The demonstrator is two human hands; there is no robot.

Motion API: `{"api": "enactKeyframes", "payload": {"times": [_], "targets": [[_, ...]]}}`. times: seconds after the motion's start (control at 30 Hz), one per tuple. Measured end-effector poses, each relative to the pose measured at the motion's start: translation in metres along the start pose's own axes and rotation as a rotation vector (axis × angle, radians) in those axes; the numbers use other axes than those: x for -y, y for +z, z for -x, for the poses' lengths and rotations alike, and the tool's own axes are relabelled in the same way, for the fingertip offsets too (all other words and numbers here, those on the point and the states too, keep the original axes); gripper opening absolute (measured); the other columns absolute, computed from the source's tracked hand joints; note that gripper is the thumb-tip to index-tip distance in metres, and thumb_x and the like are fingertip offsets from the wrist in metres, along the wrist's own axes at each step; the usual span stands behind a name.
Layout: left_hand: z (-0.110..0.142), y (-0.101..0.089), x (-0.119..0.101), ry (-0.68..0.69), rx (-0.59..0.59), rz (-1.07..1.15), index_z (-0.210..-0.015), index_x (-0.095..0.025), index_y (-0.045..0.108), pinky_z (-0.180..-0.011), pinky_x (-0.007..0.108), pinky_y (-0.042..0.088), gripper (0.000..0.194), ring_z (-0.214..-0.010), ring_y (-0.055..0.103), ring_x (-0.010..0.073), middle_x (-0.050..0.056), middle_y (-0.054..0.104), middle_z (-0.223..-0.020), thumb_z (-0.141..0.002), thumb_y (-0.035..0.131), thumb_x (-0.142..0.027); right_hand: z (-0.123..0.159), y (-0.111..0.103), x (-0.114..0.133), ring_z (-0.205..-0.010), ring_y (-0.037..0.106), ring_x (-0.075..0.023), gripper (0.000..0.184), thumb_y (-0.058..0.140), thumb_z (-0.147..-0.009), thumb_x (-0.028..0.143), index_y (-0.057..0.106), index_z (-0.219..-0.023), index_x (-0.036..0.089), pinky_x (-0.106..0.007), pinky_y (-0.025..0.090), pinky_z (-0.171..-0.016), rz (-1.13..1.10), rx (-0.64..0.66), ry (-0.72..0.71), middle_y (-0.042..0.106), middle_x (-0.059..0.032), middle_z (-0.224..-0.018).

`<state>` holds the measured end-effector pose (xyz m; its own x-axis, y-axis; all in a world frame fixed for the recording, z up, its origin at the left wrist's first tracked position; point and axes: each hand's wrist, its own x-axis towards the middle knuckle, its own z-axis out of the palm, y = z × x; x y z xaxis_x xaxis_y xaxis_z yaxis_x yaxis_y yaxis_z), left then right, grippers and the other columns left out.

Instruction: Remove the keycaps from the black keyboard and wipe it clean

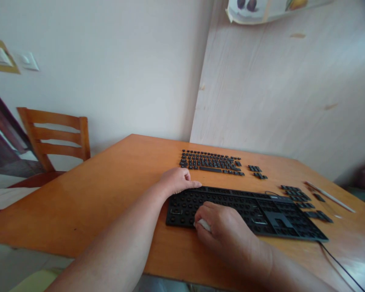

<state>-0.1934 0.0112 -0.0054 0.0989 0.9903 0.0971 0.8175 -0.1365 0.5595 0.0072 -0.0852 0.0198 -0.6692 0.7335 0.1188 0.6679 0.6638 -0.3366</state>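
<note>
A: Grip status?
B: Right hand (222, 227) is closed around a white wad (205, 225), cloth or tissue, can't tell which. It's at the near edge of the stripped keyboard (258, 209), left part. Left hand (178, 182) is at the far left corner, thumb along the far edge. Can't tell if its fingers clamp or just press.
A: Keyboard position?
B: Flat on the table (115, 174), near side. Loose keycaps (214, 161) sit in rows beyond it; more small groups (296, 194) lie off its far right side.
A: Risks?
B: Wad could snag a wire clip (176, 211) or leave fibres around the posts. Hard rubbing with a light left hold could skid the board. If it slides far or right, it likely knocks the keycap rows out of order. A tug on the cable (340, 263), near right, could swing that end too.
</note>
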Motion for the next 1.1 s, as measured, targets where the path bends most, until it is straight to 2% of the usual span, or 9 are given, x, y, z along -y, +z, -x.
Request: {"api": "enactKeyframes", "payload": {"times": [0.37,0.6,0.67,0.77,0.87,1.1], "targets": [[0.000,0.000,0.000,0.017,0.010,-0.011,-0.079,-0.023,0.068,-0.057,0.028,0.034,0.061,-0.063,0.058,0.0184,0.003,0.068,-0.073,-0.062,0.059,-0.081,-0.020,0.014,0.024,-0.073,0.056,-0.0143,0.014,0.048,-0.083,0.016,0.061,-0.079,0.019,-0.026,0.038,-0.069,-0.009,-0.030,-0.066,0.061,-0.0015,-0.079],[-0.003,0.000,0.004,0.028,0.007,0.035,-0.075,-0.022,0.067,-0.057,0.028,0.035,0.061,-0.063,0.057,0.0183,0.002,0.067,-0.070,-0.061,0.060,-0.081,-0.028,0.023,0.034,-0.077,0.056,-0.0147,0.016,0.049,-0.088,0.019,0.063,-0.080,0.020,-0.026,0.038,-0.070,-0.024,-0.057,-0.148,0.060,-0.0019,-0.081],[-0.004,0.000,0.006,0.025,0.002,0.144,-0.073,-0.021,0.066,-0.058,0.028,0.037,0.064,-0.063,0.058,0.0187,0.002,0.065,-0.067,-0.065,0.054,-0.084,-0.030,0.024,0.035,-0.077,0.055,-0.0145,0.017,0.049,-0.089,0.020,0.063,-0.080,0.020,-0.026,0.038,-0.070,-0.014,-0.053,-0.166,0.060,-0.0018,-0.081],[-0.007,-0.001,0.010,-0.017,-0.004,0.337,-0.072,-0.019,0.065,-0.062,0.029,0.041,0.075,-0.064,0.059,0.0192,0.003,0.063,-0.059,-0.075,0.031,-0.086,-0.035,0.022,0.034,-0.075,0.054,-0.0140,0.017,0.049,-0.089,0.021,0.064,-0.080,0.020,-0.026,0.037,-0.068,0.003,-0.037,-0.182,0.058,-0.0017,-0.080],[-0.009,-0.001,0.013,-0.073,-0.002,0.413,-0.076,-0.018,0.066,-0.062,0.030,0.044,0.087,-0.060,0.060,0.0194,0.004,0.062,-0.053,-0.078,0.011,-0.086,-0.042,0.019,0.032,-0.072,0.052,-0.0133,0.018,0.049,-0.089,0.022,0.065,-0.081,0.020,-0.026,0.036,-0.066,0.016,-0.010,-0.190,0.058,-0.0013,-0.080],[-0.009,-0.004,0.014,-0.115,0.009,0.516,-0.079,-0.016,0.068,-0.061,0.030,0.046,0.097,-0.057,0.059,0.0188,0.005,0.064,-0.052,-0.073,0.004,-0.089,-0.058,0.015,0.027,-0.073,0.052,-0.0131,0.014,0.052,-0.087,0.021,0.065,-0.083,0.021,-0.025,0.035,-0.066,0.036,-0.014,-0.187,0.059,-0.0012,-0.081]]}}
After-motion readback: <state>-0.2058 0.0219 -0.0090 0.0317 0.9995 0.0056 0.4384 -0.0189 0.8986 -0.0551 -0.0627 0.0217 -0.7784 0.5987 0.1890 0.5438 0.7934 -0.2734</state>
